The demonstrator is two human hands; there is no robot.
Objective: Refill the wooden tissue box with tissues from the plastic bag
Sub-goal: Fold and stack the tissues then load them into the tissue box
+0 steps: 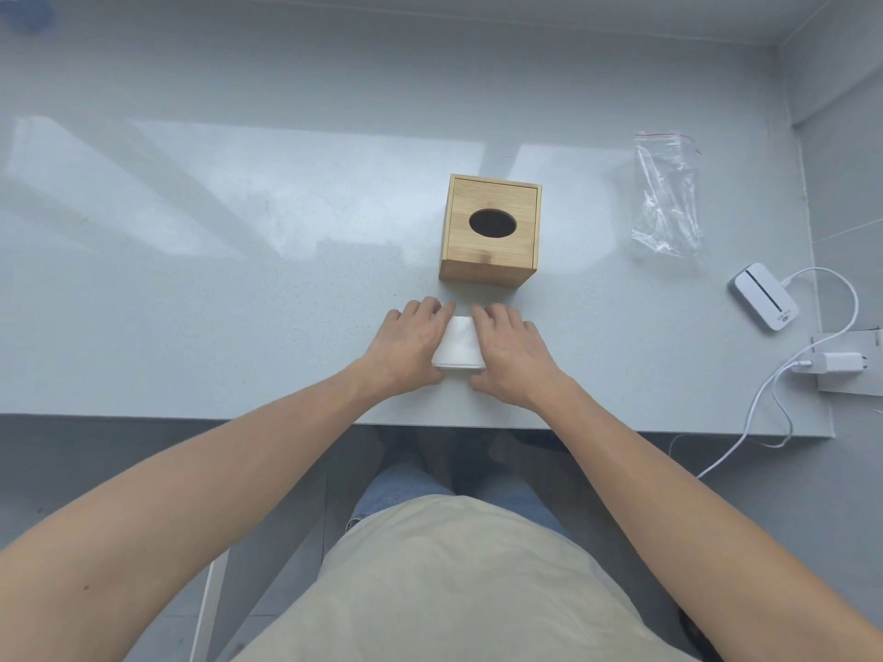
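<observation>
Grey and glossy, the table carries everything, and the person stands at its near edge. Just past the hands stands the wooden tissue box, upright, its top closed and the oval slot dark, so it looks empty. Well to the right and a little farther off lies the plastic bag, flat and apparently emptied. Nearer on the right sit a white device and a plugged-in charger with its cable.

Between box and table edge lies the stack of tissues, folded and white. The left hand presses its left side and the right hand its right side; both have fingers curved loosely round the stack's sides, squeezing it between them rather than pinching it.

The step in hand appears to be squaring and compacting the stack before it goes in. Done well, both palms would push evenly so the layers stay aligned and none fans out. The box must still be opened; its top panel looks like a sliding lid, though that cannot be confirmed. One hand should keep the stack compressed while the other opens it, and the top sheet is best left free to feed through the slot.
</observation>
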